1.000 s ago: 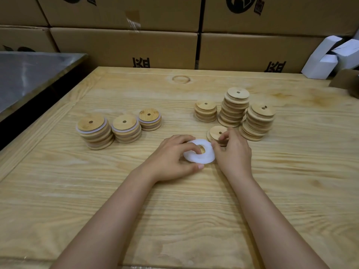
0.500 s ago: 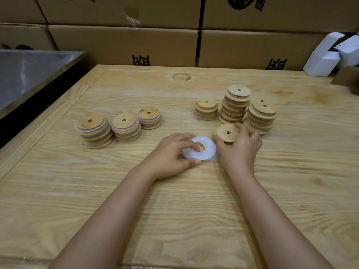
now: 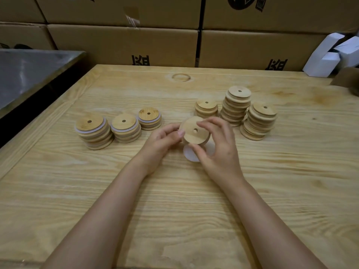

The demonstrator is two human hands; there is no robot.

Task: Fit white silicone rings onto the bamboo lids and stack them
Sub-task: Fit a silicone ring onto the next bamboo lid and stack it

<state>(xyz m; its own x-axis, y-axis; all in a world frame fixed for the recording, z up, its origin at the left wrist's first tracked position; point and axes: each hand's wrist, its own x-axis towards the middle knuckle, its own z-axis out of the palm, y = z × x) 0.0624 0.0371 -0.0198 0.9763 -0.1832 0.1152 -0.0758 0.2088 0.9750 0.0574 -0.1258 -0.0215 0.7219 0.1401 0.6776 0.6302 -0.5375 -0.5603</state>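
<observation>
**Two hands are lifting one lid over a white ring**

The person is holding a single lid [image 3: 195, 131] up off the worktop [image 3: 194, 210], tilted so that its flat face with the small centre hole is pointing back at the camera. This is probably to turn the grooved side towards the ring [image 3: 189, 156], which is showing just below the lid. The ring is half covered by the thumb, and I cannot tell whether it is lying flat on the wood or being lifted.

The right hand [image 3: 219, 150] is doing the carrying. Its grip is pinching the lid, with the thumb under the six o'clock edge and the fingers arching over the face from two o'clock. The left hand [image 3: 159, 144] is coming in from nine o'clock with its fingers curled, and its grip is nipping the lid's near rim, seemingly to steady it. Both forearms are reaching in low from the near edge, converging on the middle of the worktop with the wrists raised.

Three ringed stacks [image 3: 125, 128] are standing at ten o'clock from the hands with white edges peeking out, so these look finished. Three bare stacks [image 3: 237, 105] are waiting at one o'clock, close to the right hand, which looks like a handy spot for picking. Cardboard boxes [image 3: 124, 41] are lining the far side.
</observation>
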